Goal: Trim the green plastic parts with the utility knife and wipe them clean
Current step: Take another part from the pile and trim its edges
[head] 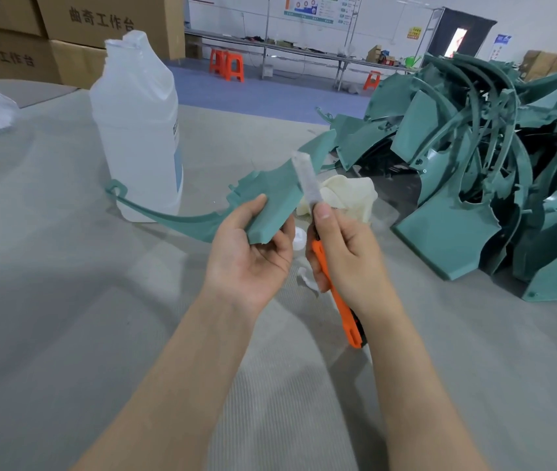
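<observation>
My left hand [249, 253] grips the thick end of a curved green plastic part [270, 202], whose thin arm sweeps left to a small loop near the bottle. My right hand [345, 253] holds an orange utility knife [338, 294]. Its long blade [306, 180] is extended and points up, lying against the part's right edge, with my thumb pressed near the blade's base. A crumpled cream cloth [348, 195] lies on the table just behind the knife.
A large translucent white bottle [137, 130] stands behind the part on the left. A big heap of green plastic parts [474, 171] fills the right side of the grey table [66, 266]. A small white cap [300, 240] lies under my hands. Cardboard boxes stand at the back left.
</observation>
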The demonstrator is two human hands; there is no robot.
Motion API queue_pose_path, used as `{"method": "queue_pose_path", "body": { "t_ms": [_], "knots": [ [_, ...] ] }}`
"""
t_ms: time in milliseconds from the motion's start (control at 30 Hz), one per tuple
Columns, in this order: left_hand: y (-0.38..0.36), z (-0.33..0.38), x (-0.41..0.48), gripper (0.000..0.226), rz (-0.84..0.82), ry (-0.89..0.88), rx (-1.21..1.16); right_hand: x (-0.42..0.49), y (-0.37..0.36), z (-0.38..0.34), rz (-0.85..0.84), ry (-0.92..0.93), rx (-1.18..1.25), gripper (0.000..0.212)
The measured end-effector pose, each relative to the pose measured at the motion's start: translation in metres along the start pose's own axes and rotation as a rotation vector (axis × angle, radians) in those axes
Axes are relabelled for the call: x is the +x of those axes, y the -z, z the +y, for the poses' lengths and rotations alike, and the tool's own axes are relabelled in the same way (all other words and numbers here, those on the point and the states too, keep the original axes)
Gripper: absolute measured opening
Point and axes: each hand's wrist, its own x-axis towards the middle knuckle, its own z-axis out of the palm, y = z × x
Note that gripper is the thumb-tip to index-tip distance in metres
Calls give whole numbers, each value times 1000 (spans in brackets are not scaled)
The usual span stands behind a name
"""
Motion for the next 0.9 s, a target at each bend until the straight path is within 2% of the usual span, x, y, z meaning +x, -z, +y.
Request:
{"method": "queue_pose_path", "body": {
  "t_ms": [133, 433, 500, 667, 767, 900],
  "knots": [
    [1, 1, 2, 13, 40, -49, 16, -1, -6, 2, -105, 18, -31, 49],
    [1, 4, 5, 11, 66, -86, 38, -2, -8, 0, -207, 62, -108, 47],
    [1, 5, 3, 11, 40, -58, 42, -2, -4, -2, -148, 30, -33, 47],
    [2, 1, 0, 7, -6, -8, 52, 3, 9, -1, 184, 9, 17, 52],
    [0, -2, 0, 7, -5, -7, 81, 4, 11, 1, 224, -1, -4, 50],
    [1, -2, 1, 6, -6, -3, 74, 3, 9, 2, 189, 8, -18, 53]
  ]
}}
